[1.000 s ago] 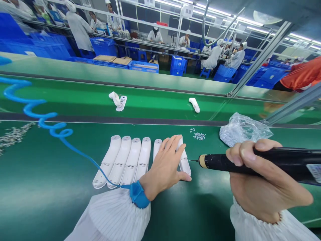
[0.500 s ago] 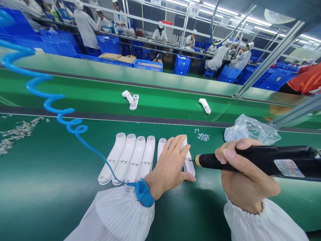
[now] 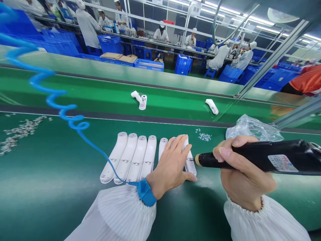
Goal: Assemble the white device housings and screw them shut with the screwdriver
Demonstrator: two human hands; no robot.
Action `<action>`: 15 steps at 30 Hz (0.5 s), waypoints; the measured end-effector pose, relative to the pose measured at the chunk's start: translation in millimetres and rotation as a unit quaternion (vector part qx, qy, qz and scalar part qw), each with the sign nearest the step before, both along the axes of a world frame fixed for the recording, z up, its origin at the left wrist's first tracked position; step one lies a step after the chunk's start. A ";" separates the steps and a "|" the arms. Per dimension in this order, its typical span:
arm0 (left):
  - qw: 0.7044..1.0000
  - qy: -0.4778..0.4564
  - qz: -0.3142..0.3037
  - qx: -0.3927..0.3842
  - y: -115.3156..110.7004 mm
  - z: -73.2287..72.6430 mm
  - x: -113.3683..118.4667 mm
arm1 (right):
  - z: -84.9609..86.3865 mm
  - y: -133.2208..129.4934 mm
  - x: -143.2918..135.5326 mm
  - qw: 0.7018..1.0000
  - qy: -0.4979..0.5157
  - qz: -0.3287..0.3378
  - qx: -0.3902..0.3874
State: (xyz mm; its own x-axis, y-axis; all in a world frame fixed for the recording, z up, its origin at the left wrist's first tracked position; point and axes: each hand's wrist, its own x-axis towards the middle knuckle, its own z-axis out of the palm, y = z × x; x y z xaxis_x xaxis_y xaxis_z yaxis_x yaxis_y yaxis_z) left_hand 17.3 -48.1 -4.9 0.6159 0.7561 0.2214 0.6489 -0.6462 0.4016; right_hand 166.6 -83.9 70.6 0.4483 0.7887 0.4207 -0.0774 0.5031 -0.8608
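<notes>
My left hand point(image 3: 168, 165) lies with its fingers stretched out across white plastic housings at the right end of a row. Its palm hides part of them. The rightmost housing point(image 3: 191, 165) shows beside my thumb. My right hand point(image 3: 244, 170) is wrapped round a black electric screwdriver point(image 3: 268, 155), held nearly level and pointing left. The screwdriver's tip touches or nearly touches that rightmost housing around its middle step. Left of my left hand, several similar housings point(image 3: 135, 160) lie side by side. A blue wrist strap point(image 3: 146, 192) with a coiled cord point(image 3: 60, 92) is on my left wrist.
Small screws point(image 3: 205, 137) lie beyond the housings, and a clear plastic bag point(image 3: 250, 129) sits at the right. More small metal parts point(image 3: 22, 130) are heaped at left. White device parts point(image 3: 142, 102) and another white housing point(image 3: 212, 106) ride on the green belt point(image 3: 170, 107).
The white parts on the green belt have shifted to the right. The back end of the screwdriver has swung slightly in my right hand; my left hand stays on the housings.
</notes>
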 end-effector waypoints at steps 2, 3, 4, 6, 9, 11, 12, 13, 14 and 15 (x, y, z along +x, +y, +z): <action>1.000 0.001 -0.001 -0.002 0.1 0.1 0.2 | 0.6 0.9 -1.1 1.000 -0.001 -0.001 -0.002; 1.000 0.001 0.000 -0.003 0.1 0.0 0.4 | 1.1 1.9 -2.3 1.000 -0.003 0.002 -0.003; 1.000 -0.001 0.001 -0.002 0.0 -0.2 0.6 | 1.5 3.2 -4.0 1.000 -0.007 0.007 -0.003; 1.000 -0.005 0.003 -0.006 -0.1 -1.0 1.1 | 2.5 7.0 -8.8 1.000 -0.018 0.020 -0.006; 1.000 -0.018 0.006 -0.020 -0.2 -2.0 1.7 | 3.2 13.7 -16.4 0.999 -0.026 0.020 -0.007; 0.999 -0.027 0.007 -0.026 0.1 -2.2 1.8 | 2.7 17.5 -19.0 1.000 -0.024 0.008 -0.010; 0.999 -0.030 0.007 -0.029 0.4 -2.1 1.8 | 2.1 18.9 -19.2 1.000 -0.023 0.002 -0.010; 0.999 -0.031 0.006 -0.031 1.0 -1.8 1.9 | 1.2 19.9 -19.1 1.000 -0.023 -0.001 -0.011; 0.999 -0.031 0.005 -0.033 1.6 -1.4 1.9 | 0.2 20.6 -18.7 1.000 -0.022 -0.001 -0.011; 0.999 -0.031 0.004 -0.034 2.3 -1.0 2.1 | -1.1 20.9 -18.3 1.000 -0.021 0.001 -0.012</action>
